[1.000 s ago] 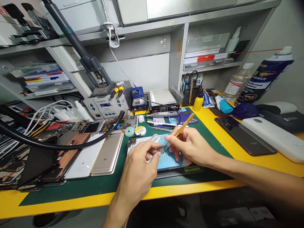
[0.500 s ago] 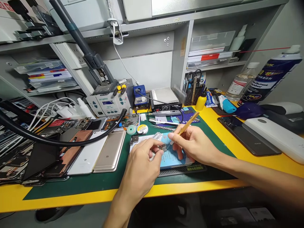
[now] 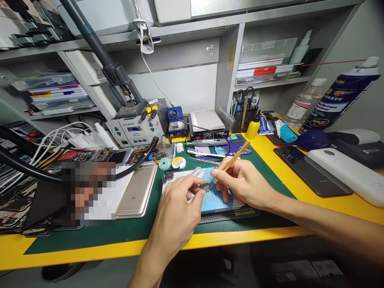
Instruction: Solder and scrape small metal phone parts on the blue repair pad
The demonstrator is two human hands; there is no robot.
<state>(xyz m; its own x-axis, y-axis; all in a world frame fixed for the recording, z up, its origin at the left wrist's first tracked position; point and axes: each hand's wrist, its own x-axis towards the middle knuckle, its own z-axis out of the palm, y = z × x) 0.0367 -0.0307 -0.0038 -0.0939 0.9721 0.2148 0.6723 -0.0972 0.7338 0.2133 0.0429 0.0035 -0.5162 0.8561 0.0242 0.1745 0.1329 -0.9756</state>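
Note:
Between the thumb and fingers of my left hand (image 3: 179, 202) is a small metallic electronic part (image 3: 205, 187), its far end partly covered by my fingertips. My right hand (image 3: 244, 180) grips a slim gold-handled tool (image 3: 237, 155) like a pen, tilted with its handle up and to the right. The tool's tip, close to the part, is too small to make out. Both hands are over a blue printed sheet or packet (image 3: 214, 202) on the green mat (image 3: 126, 237). A small dark component (image 3: 168, 176) lies just beyond my left hand.
Phones, including a gold one (image 3: 137, 193), lie to the left beneath a black hose (image 3: 141, 160). Tweezers (image 3: 204, 161), a solder spool (image 3: 165, 163) and a round tin (image 3: 179, 163) are beyond my hands. A yellow bottle (image 3: 253, 129) and spray can (image 3: 340, 98) stand right.
The view has shifted slightly, so most things sit a little further left. Both hands keep their grips; the tool tip appears slightly farther from the small part.

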